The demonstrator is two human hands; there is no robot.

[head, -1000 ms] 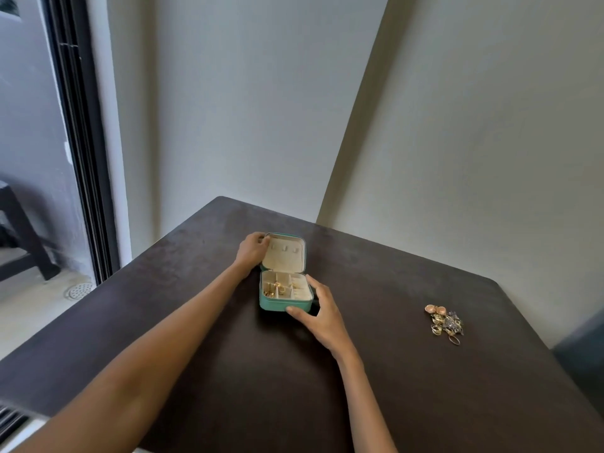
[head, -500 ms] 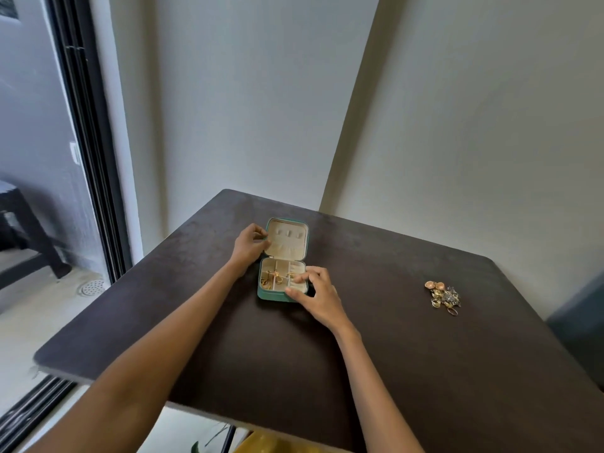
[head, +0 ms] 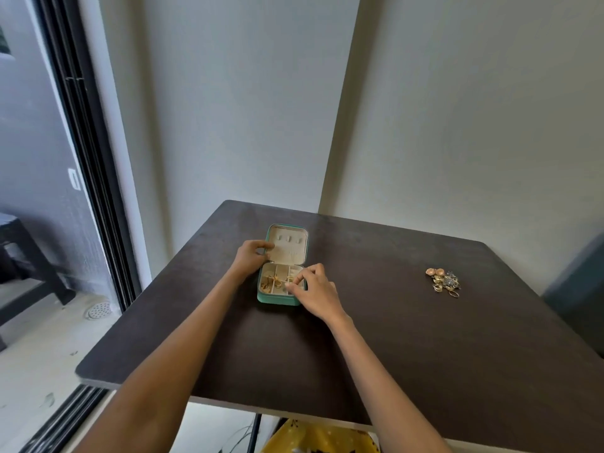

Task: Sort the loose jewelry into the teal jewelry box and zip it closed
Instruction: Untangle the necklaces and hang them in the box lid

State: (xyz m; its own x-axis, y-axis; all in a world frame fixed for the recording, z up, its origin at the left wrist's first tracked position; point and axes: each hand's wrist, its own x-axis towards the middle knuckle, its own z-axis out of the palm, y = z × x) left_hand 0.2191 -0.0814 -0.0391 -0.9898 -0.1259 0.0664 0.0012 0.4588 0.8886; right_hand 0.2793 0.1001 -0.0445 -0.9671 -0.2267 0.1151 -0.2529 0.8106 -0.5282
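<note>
The teal jewelry box (head: 277, 297) lies open on the dark table (head: 425, 354), toward the far left part of it. Its lid (head: 289, 245) is folded back and lies flat, cream inside, with small tabs in a row. The bottom half has little cream compartments, and gold pieces (head: 273, 282) sit in the left ones.

The left hand (head: 250, 259) curls its fingers around the left edge of the lid and holds it. The right hand (head: 315, 294) is over the right side of the box, with thumb and finger pinched together on a small gold bit. It is too small to say what kind of piece it is.

The right hand hides the near right corner of the box. No words can be read on the box.

A little pile of loose jewelry (head: 444, 282), gold and some silver, lies well apart on the right side of the table.

Something yellow (head: 320, 438) shows under the table's near edge, cut off.
</note>
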